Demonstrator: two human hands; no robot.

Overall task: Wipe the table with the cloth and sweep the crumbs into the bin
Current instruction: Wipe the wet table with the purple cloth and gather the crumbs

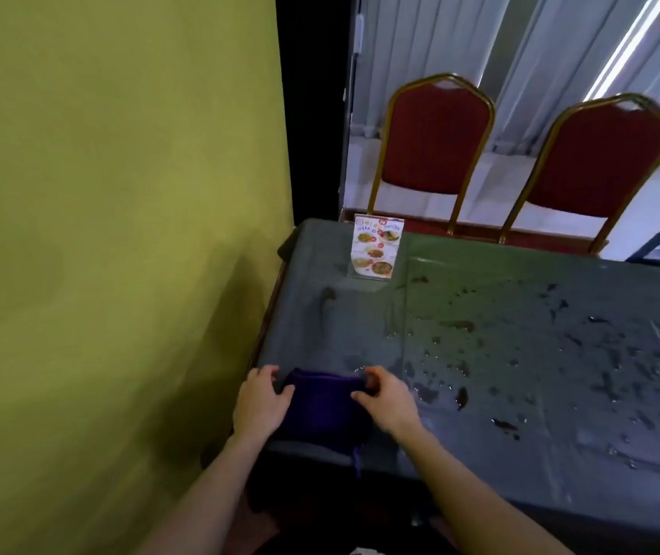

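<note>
Two hands pinch one purple cloth (322,406) at the near left corner of the table (520,394): the left hand (261,402) grips its left edge, the right hand (386,400) its right edge, fingers closed on the fabric. The cloth lies flat between them, a loose thread hanging over the table's near edge. Dark spots and droplets (560,354) scatter to the right; too blurred to count. One menu card (376,247) stands upright farther back. Two red chairs (436,146) stand behind, the table's right end cut off.
</note>
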